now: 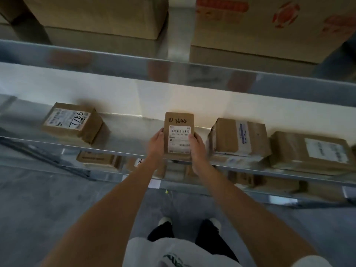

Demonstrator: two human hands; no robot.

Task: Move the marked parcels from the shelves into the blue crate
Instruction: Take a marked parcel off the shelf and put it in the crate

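The small flat brown cardboard parcel marked 3644 [178,135], white label up, sits over the front lip of the grey metal shelf [125,132], pinched along its long edges by the left hand [157,142] and the right hand [196,144]. Open shelf lies to its left as far as the tilted brown box marked 7786 [72,122]; a taped brown box [238,137] stands just beside the right hand, and a wider labelled box [310,151] past that. Large cartons [100,14] fill the tier above; grey floor [48,199] lies below.
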